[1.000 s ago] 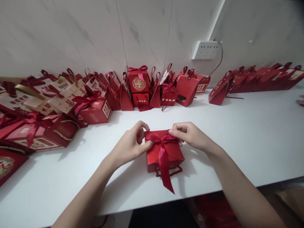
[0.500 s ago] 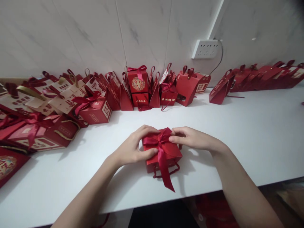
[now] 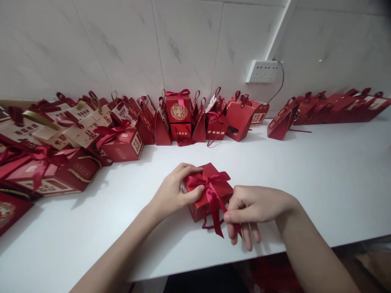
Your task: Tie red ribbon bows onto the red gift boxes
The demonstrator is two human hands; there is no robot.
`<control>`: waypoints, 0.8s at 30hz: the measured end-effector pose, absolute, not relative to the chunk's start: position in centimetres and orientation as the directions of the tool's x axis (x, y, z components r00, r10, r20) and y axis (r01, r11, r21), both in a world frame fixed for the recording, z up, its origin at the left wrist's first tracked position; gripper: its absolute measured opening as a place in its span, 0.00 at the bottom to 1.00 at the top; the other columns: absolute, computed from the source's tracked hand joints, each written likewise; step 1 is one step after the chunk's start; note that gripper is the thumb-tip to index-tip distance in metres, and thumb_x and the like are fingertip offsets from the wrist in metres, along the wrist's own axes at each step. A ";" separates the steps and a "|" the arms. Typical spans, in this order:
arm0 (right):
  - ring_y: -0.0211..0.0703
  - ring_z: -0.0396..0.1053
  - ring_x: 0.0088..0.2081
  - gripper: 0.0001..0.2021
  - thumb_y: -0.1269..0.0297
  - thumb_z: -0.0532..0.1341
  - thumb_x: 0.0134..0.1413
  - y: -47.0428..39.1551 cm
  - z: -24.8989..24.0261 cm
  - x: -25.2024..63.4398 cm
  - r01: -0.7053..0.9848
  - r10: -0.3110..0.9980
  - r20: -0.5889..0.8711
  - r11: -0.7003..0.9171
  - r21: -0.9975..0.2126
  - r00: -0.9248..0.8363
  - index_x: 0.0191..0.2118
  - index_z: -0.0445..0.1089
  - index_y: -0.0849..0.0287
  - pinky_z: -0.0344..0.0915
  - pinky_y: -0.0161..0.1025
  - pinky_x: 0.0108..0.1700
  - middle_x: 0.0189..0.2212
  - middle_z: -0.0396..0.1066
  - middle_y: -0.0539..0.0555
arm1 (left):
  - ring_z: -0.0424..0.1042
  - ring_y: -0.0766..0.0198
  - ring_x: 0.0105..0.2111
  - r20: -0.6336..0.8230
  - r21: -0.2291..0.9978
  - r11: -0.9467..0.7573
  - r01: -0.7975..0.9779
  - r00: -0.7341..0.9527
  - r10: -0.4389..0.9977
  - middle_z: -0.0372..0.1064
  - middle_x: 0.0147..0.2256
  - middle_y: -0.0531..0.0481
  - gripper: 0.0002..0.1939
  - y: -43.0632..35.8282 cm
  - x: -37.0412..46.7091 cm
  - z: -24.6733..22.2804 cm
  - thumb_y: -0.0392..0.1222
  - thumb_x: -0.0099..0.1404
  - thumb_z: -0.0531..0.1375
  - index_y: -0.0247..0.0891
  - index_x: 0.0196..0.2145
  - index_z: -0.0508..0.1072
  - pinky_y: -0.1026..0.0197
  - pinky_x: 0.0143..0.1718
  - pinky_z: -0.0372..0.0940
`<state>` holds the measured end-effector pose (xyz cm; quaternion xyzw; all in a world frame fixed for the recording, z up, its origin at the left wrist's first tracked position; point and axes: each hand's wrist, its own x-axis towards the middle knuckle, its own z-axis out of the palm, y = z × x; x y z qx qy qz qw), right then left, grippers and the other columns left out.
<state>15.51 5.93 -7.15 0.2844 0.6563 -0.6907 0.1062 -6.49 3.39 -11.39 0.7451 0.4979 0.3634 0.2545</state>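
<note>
A small red gift box [image 3: 210,169] stands on the white table, right in front of me. On its lid sits a dark red ribbon [image 3: 214,199] tied in a bow, its tails hanging over the near side. My left hand [image 3: 180,189] grips the box from the left, thumb on top beside the bow's knot and fingers over the far edge. At the near right corner, my right hand [image 3: 249,211] pinches one ribbon tail between thumb and index finger, the other fingers loosely spread below. A red cord handle [image 3: 208,226] hangs at the box's near side, partly hidden by the ribbon.
Many red gift boxes [image 3: 122,144] crowd the table's left side and back. Another row of red boxes [image 3: 336,108] runs along the wall at the right. A power socket [image 3: 262,72] with a cable hangs on the tiled wall. The white table's [image 3: 171,268] front edge lies close to me.
My right hand has moved from the box's far right corner down toward me and now holds a ribbon tail. My left hand stays on the box, which has turned slightly.
</note>
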 end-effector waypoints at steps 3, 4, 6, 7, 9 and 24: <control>0.33 0.70 0.19 0.21 0.49 0.56 0.55 5.9 -7.4 15.8 0.556 0.231 -0.552 -0.053 -0.829 -0.801 0.34 0.76 0.63 0.60 0.26 0.16 0.23 0.74 0.54 | 0.65 0.57 0.47 0.297 0.752 -0.374 0.543 0.226 0.928 0.64 0.46 0.46 0.17 3.5 -6.4 -11.5 0.44 0.59 0.57 0.41 0.46 0.68 0.52 0.52 0.59; 0.34 0.70 0.20 0.21 0.48 0.57 0.52 6.2 -7.4 16.2 0.563 0.233 -0.554 -0.031 -0.826 -0.799 0.34 0.76 0.63 0.61 0.26 0.16 0.24 0.74 0.54 | 0.64 0.57 0.49 0.305 0.757 -0.373 0.537 0.213 0.928 0.63 0.47 0.46 0.18 3.5 -6.4 -11.6 0.44 0.58 0.58 0.41 0.47 0.67 0.52 0.53 0.59; 0.35 0.69 0.21 0.23 0.44 0.60 0.47 7.0 -7.5 17.2 0.545 0.280 -0.526 -0.013 -0.839 -0.803 0.32 0.75 0.63 0.63 0.28 0.17 0.24 0.73 0.54 | 0.62 0.55 0.51 0.324 0.766 -0.362 0.531 0.166 0.931 0.60 0.50 0.45 0.22 3.5 -6.5 -11.7 0.46 0.57 0.59 0.42 0.49 0.64 0.51 0.53 0.58; 0.36 0.68 0.20 0.25 0.41 0.60 0.45 7.6 -7.7 17.6 0.513 0.350 -0.486 -0.017 -0.858 -0.801 0.29 0.74 0.63 0.63 0.29 0.18 0.23 0.72 0.54 | 0.60 0.55 0.52 0.336 0.766 -0.353 0.537 0.133 0.932 0.59 0.51 0.44 0.23 3.5 -6.6 -11.7 0.47 0.56 0.59 0.42 0.49 0.62 0.51 0.53 0.58; 0.35 0.65 0.19 0.28 0.36 0.57 0.44 8.7 -8.3 17.6 0.408 0.596 -0.339 -0.021 -0.913 -0.728 0.23 0.69 0.62 0.61 0.30 0.16 0.20 0.69 0.53 | 0.60 0.54 0.50 0.362 0.749 -0.328 0.576 0.060 0.930 0.60 0.48 0.45 0.21 3.5 -6.7 -11.7 0.49 0.55 0.59 0.41 0.45 0.62 0.51 0.50 0.59; 0.30 0.52 0.15 0.13 0.53 0.56 0.52 9.0 -10.8 12.0 0.105 0.887 0.039 0.098 -0.990 -0.460 0.26 0.58 0.57 0.50 0.31 0.16 0.17 0.55 0.42 | 0.61 0.63 0.32 0.438 0.634 -0.366 0.681 0.074 0.896 0.61 0.29 0.51 0.07 3.9 -7.2 -10.9 0.42 0.62 0.56 0.38 0.28 0.67 0.61 0.34 0.58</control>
